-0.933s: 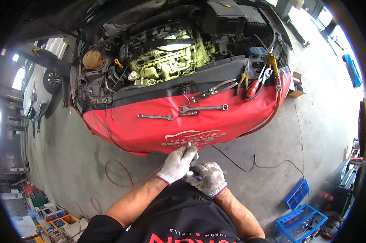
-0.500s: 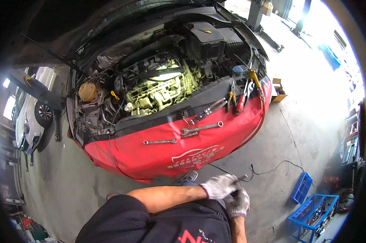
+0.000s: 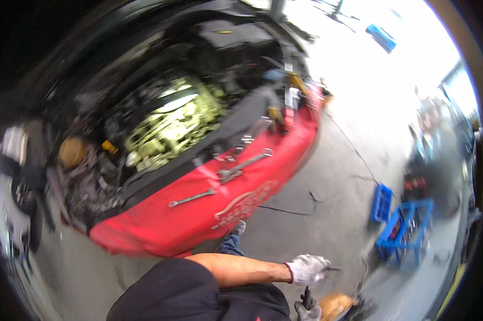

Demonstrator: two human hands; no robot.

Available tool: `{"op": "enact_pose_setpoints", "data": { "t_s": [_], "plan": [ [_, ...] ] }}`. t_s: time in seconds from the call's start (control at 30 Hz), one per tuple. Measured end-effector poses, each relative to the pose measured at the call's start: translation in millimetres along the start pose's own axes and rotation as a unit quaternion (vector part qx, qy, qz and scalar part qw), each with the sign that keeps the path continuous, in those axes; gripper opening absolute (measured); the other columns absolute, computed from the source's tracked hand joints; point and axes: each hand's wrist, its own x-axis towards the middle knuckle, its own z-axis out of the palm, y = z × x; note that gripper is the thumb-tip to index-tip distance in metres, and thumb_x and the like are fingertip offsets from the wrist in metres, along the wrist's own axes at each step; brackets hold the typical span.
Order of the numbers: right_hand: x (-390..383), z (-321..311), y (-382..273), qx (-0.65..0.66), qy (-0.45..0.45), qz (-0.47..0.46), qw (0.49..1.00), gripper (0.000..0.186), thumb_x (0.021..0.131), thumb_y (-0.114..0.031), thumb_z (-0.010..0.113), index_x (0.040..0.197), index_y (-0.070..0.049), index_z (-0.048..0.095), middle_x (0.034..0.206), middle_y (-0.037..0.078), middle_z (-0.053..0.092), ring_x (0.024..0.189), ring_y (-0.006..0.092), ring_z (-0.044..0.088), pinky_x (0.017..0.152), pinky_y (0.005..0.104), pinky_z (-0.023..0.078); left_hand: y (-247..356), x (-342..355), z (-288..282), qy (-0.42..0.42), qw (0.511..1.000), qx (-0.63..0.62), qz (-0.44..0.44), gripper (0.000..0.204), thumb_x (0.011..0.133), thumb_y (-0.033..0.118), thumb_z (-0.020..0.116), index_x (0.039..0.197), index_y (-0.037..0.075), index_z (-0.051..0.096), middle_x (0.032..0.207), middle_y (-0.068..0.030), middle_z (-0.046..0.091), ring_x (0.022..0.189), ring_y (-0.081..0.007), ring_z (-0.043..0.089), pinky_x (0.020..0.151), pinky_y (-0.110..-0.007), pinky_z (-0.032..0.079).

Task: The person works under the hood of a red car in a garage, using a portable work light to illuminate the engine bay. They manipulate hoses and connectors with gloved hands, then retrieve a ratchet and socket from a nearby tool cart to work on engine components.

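Observation:
Both my hands wear whitish knitted gloves, low in the picture and in front of my body. My left hand [image 3: 307, 269] is closed round a thin dark rod [image 3: 333, 269], whose end sticks out to the right. Below it, partly cut off by the lower edge, my right hand [image 3: 309, 311] is closed on a short black handle-like piece [image 3: 307, 297] that points upward. What either piece is cannot be made out in the blur. The hands are apart from each other and well away from the car.
A car's engine bay [image 3: 172, 120] stands open, its front draped with a red cover [image 3: 145, 227]. Wrenches [image 3: 192, 198] and pliers lie on it. At right are a blue crate [image 3: 381, 203] and a blue-framed cart [image 3: 404, 224]. A blurred tan shape [image 3: 336, 306] is beside my right hand.
The view has swung right, so the car sits further left. My hands, touching before, have separated; the right is lower, and the black piece now shows in it.

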Motion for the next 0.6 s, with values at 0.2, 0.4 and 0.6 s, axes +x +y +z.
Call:
{"op": "enact_pose_setpoints", "data": {
  "t_s": [0.2,0.4,0.6],
  "plan": [
    [-68.5,-19.0,33.8,-0.188,-0.084,0.102,0.973,0.055,0.084,-0.042,0.075,0.126,-0.006,0.066,0.117,0.022,0.070,0.111,0.0362,0.068,0.095,0.0403,0.054,39.3,-39.7,68.6,-0.025,0.999,0.023,-0.031,0.038,0.099,0.028,0.061,0.132,0.009,0.064,0.121,-0.0143,0.072,0.111,-0.0307,0.069,0.094,-0.042,0.055],
    [-146.6,-59.2,129.9,-0.025,0.024,0.101,0.994,0.057,0.083,-0.037,0.071,0.130,-0.005,0.063,0.120,0.023,0.070,0.114,0.0383,0.066,0.099,0.0442,0.051,75.3,-38.4,198.6,-0.076,0.992,0.094,-0.042,0.038,0.101,0.038,0.058,0.110,0.003,0.067,0.086,-0.0179,0.070,0.082,-0.0319,0.070,0.074,-0.042,0.053],
    [-265.1,-90.5,225.3,0.021,0.133,0.143,0.980,0.055,0.082,-0.039,0.072,0.125,-0.005,0.067,0.119,0.020,0.070,0.114,0.0375,0.066,0.098,0.0436,0.051,110.3,-70.2,343.7,-0.174,0.982,0.076,-0.007,0.030,0.103,0.030,0.057,0.105,0.001,0.064,0.081,-0.0117,0.068,0.076,-0.0210,0.066,0.071,-0.035,0.052]
  ]
}}
